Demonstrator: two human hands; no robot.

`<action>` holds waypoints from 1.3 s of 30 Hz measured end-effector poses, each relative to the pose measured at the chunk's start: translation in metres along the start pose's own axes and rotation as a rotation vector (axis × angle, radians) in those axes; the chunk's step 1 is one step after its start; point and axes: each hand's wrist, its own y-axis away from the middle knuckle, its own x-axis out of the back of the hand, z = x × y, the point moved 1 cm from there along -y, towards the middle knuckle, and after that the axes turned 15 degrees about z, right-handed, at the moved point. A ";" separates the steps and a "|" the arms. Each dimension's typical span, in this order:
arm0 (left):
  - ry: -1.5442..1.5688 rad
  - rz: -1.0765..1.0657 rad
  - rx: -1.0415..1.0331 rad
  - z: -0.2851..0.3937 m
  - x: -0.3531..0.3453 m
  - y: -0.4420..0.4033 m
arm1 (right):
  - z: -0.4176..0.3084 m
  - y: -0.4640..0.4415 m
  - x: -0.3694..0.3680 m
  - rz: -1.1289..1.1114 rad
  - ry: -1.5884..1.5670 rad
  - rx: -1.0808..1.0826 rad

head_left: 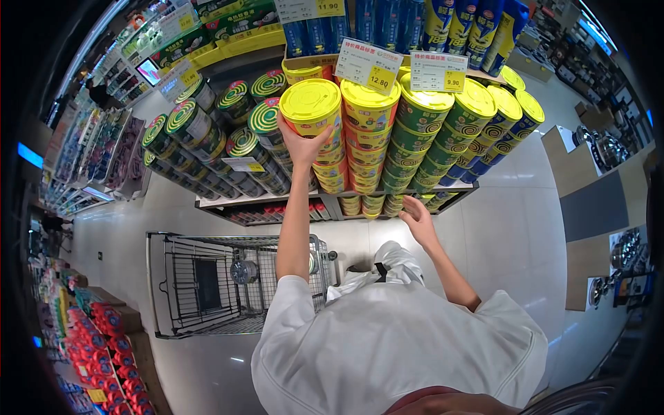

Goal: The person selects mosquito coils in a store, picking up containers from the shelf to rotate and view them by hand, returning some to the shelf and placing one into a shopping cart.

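Note:
My left hand grips the front of a yellow-lidded can at the top of a stack, thumb on one side and fingers on the other. Whether the can is lifted off the one below I cannot tell. Right beside it stands another stack of yellow-and-red cans. My right hand hangs lower, fingers apart and holding nothing, near the shelf's front edge. Green cans with yellow lids rise in columns above it.
A wire shopping cart stands at my left with a round can inside. Price cards stick up above the cans, in front of blue spray cans. Dark green cans fill the shelf's left. Red bottles stand at lower left.

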 end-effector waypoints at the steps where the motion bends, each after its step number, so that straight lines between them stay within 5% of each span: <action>1: 0.037 -0.029 0.028 0.002 -0.001 -0.001 | 0.000 0.001 -0.001 -0.009 0.000 -0.006; 6: 0.139 -0.121 0.122 0.004 -0.003 -0.006 | 0.002 0.006 -0.007 -0.029 0.006 -0.041; 11: -0.208 -0.069 -0.074 -0.002 -0.003 -0.006 | -0.001 0.010 -0.013 -0.055 0.043 -0.040; 29: -0.425 -0.034 -0.133 0.020 -0.002 -0.005 | 0.018 0.023 -0.010 -0.060 0.075 -0.044; 39: -0.166 0.055 0.021 0.038 0.032 0.046 | 0.004 0.029 -0.034 -0.061 -0.006 0.018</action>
